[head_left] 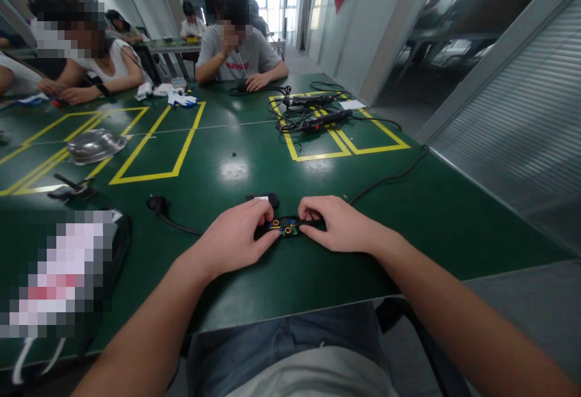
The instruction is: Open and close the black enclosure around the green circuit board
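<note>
An open black housing (293,235) lies on the green table in front of me. Its small circuit board (285,224) shows two copper-coloured rings and coloured parts. My left hand (236,233) closes on the left end of the housing, thumb in front and fingers behind. At the right end, where a black cable leaves, my right hand (340,224) is closed in a pinch. Just beyond my left fingers sits a black ribbed cover (275,199) with a white label. A black cord with a plug (157,204) runs out to the left.
Two corded black tools (324,120) lie within yellow tape at the far right. A metal bowl (97,146) and a dark stand (71,189) are at left, behind a blurred-out device (63,270). Across the table a person (240,52) sits near white gloves (181,98).
</note>
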Demonstrator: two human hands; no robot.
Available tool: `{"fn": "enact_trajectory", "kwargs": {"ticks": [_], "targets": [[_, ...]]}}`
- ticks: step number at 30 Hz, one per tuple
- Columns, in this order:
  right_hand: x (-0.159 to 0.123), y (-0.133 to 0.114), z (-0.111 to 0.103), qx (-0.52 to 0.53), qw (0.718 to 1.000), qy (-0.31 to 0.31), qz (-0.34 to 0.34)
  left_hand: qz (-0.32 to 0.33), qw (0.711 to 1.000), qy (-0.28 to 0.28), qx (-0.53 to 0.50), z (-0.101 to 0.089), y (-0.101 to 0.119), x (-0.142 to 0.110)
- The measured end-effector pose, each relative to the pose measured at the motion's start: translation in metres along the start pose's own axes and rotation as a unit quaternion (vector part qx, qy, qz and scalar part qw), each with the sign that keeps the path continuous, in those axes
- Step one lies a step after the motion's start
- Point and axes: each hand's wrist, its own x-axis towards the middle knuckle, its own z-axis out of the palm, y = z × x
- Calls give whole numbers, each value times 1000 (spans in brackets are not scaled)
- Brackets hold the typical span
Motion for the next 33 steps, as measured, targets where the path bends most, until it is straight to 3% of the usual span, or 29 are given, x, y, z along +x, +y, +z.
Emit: {"fn": "enact_trajectory", "kwargs": {"ticks": [7, 15, 20, 28, 33], "targets": [[-2, 0, 0, -6, 1000, -5, 8, -30, 998, -52, 23, 0, 5, -1], [-1, 1, 2, 37, 999, 0, -6, -30, 999, -34, -31, -7, 5, 0], [-1, 2, 3, -5, 1000, 21, -6, -28, 999, -40, -12, -4, 0, 2], [0, 4, 5, 0, 1000, 4, -11, 49, 998, 44, 9, 1, -3, 2], [1, 2, 5, -8, 1000, 2, -19, -28, 991, 132, 6, 12, -14, 11]]}}
